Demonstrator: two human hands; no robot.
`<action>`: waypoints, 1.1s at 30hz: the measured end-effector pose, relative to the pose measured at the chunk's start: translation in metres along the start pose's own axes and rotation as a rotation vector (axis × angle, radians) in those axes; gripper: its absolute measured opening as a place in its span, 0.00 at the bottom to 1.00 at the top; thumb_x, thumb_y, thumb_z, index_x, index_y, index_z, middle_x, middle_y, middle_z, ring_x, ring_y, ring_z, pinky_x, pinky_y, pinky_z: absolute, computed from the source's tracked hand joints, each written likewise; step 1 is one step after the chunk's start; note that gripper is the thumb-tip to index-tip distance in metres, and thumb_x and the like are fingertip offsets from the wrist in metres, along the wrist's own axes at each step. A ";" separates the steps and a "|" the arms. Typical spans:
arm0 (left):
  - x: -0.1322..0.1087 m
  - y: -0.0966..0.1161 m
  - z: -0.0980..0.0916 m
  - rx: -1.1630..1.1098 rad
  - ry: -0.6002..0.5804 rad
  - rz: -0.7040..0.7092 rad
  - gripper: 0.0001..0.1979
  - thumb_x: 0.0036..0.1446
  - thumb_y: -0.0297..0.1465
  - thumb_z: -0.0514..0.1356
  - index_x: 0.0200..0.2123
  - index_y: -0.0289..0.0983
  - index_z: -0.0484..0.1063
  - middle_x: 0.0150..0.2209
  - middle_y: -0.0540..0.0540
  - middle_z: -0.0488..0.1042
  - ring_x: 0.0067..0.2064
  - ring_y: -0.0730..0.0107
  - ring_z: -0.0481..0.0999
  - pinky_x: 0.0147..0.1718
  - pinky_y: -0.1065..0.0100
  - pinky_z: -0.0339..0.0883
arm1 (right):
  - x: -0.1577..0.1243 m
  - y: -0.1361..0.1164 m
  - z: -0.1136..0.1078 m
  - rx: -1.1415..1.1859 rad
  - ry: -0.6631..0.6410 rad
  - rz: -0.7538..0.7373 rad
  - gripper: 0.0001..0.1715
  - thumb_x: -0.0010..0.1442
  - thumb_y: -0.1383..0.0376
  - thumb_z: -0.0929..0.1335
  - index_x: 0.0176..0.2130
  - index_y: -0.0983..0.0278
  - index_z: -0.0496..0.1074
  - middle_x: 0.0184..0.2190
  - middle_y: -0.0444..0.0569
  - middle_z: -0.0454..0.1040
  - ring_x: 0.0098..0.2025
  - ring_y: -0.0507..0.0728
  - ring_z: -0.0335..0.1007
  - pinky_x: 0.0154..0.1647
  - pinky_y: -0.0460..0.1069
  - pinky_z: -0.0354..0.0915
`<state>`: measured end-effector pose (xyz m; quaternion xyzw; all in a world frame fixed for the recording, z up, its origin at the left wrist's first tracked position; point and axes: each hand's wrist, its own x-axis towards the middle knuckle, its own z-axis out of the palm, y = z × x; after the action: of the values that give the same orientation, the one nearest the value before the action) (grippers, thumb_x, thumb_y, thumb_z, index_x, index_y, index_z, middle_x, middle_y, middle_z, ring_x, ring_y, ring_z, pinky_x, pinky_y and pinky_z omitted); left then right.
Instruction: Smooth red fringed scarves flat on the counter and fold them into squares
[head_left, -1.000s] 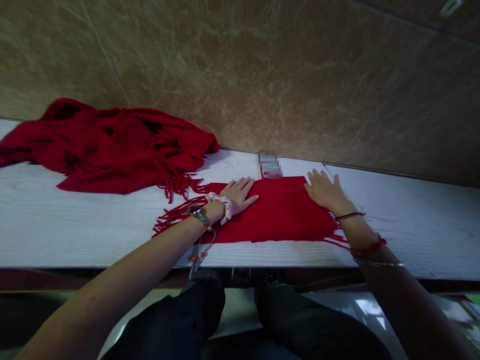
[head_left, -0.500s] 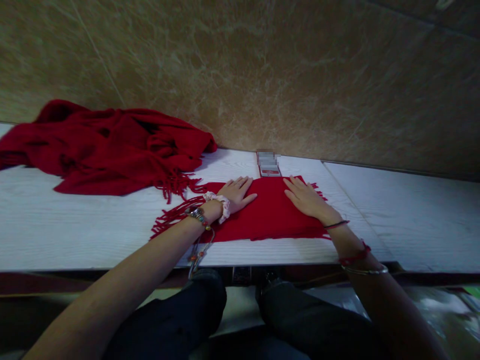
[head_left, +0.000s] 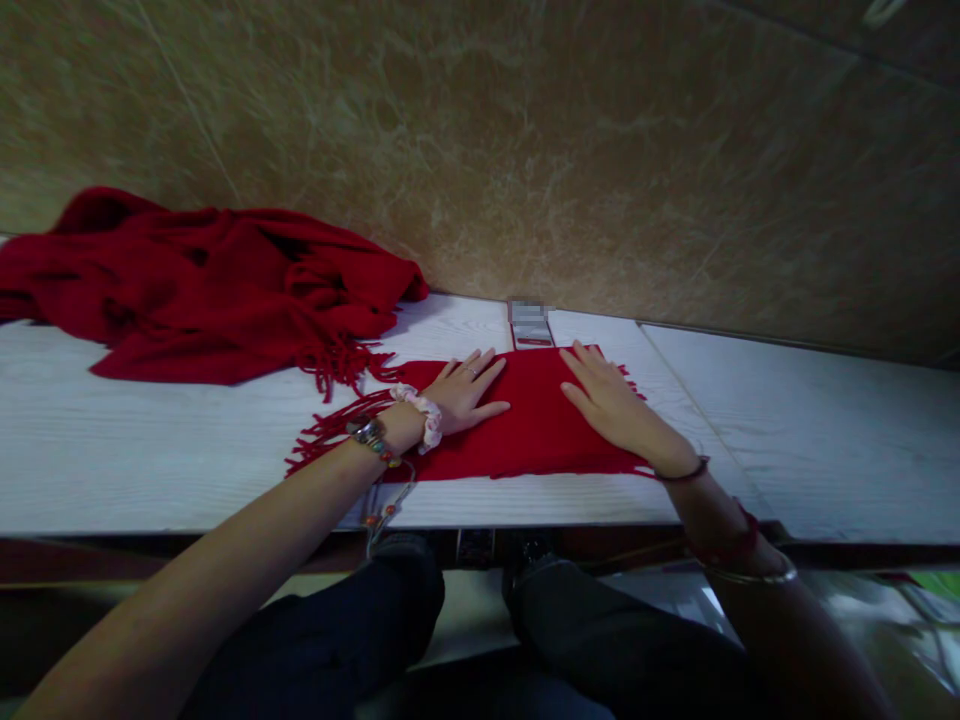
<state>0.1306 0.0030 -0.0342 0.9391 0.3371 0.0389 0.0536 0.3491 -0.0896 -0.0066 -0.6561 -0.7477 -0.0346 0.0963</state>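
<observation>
A red fringed scarf (head_left: 529, 420) lies folded into a flat, roughly rectangular shape on the white wood-grain surface. My left hand (head_left: 463, 395) rests flat on its left part, fingers spread, with a ring on one finger and a pale scrunchie at the wrist. On the scarf's right part lies my right hand (head_left: 609, 400), palm down with the fingers stretched out. Fringe sticks out beyond the scarf's left end, and a little shows at the right end behind my right hand.
A larger heap of crumpled red fringed cloth (head_left: 225, 290) lies at the left against the marbled wall (head_left: 480, 150). Just behind the scarf is a small card or phone-like object (head_left: 529, 325), partly blurred. The white surface (head_left: 150, 450) ends at a front edge above my legs.
Both hands stay flat on the scarf; the left fingers look slightly more spread. The whole view has shifted a little, with the cloth and scarf appearing slightly further left and up.
</observation>
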 end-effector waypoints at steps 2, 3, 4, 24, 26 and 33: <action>-0.004 0.000 0.002 0.001 -0.041 0.010 0.34 0.60 0.47 0.43 0.62 0.33 0.42 0.63 0.39 0.39 0.63 0.55 0.40 0.57 0.53 0.40 | -0.002 -0.009 0.010 -0.028 -0.047 -0.039 0.32 0.62 0.54 0.50 0.61 0.64 0.50 0.62 0.54 0.48 0.63 0.63 0.39 0.58 0.63 0.46; -0.005 0.000 0.003 0.010 -0.049 0.013 0.34 0.60 0.47 0.43 0.62 0.33 0.42 0.63 0.39 0.39 0.63 0.55 0.40 0.57 0.53 0.41 | -0.003 -0.009 0.015 -0.042 -0.067 -0.048 0.32 0.62 0.54 0.50 0.61 0.64 0.50 0.62 0.54 0.48 0.63 0.63 0.40 0.58 0.63 0.46; -0.006 0.000 0.003 0.022 -0.046 0.020 0.34 0.60 0.47 0.43 0.62 0.33 0.42 0.63 0.39 0.39 0.63 0.55 0.40 0.58 0.54 0.40 | -0.005 -0.008 0.018 -0.053 -0.079 -0.053 0.31 0.62 0.54 0.50 0.61 0.64 0.50 0.62 0.54 0.49 0.63 0.63 0.40 0.58 0.63 0.46; -0.008 -0.100 -0.043 -0.200 -0.178 -0.113 0.26 0.50 0.44 0.52 0.48 0.33 0.65 0.41 0.43 0.72 0.38 0.67 0.71 0.36 0.72 0.62 | -0.018 -0.106 0.006 0.125 -0.048 -0.564 0.19 0.56 0.67 0.64 0.47 0.68 0.68 0.51 0.55 0.68 0.54 0.58 0.60 0.56 0.55 0.55; -0.007 -0.103 -0.047 -0.207 -0.220 -0.102 0.22 0.48 0.43 0.54 0.42 0.34 0.68 0.36 0.45 0.73 0.33 0.69 0.70 0.31 0.74 0.61 | -0.018 -0.114 0.010 0.108 -0.049 -0.617 0.16 0.56 0.69 0.63 0.45 0.67 0.69 0.48 0.54 0.70 0.51 0.57 0.63 0.54 0.53 0.58; -0.006 -0.109 -0.035 -0.205 -0.128 0.013 0.17 0.48 0.42 0.53 0.29 0.33 0.68 0.28 0.48 0.70 0.30 0.71 0.67 0.29 0.74 0.59 | -0.019 -0.119 0.007 0.015 -0.045 -0.591 0.16 0.56 0.75 0.62 0.44 0.70 0.69 0.44 0.57 0.72 0.46 0.58 0.67 0.48 0.54 0.63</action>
<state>0.0533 0.0853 -0.0138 0.9315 0.3210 0.0135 0.1706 0.2329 -0.1231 -0.0083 -0.4098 -0.9086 -0.0410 0.0701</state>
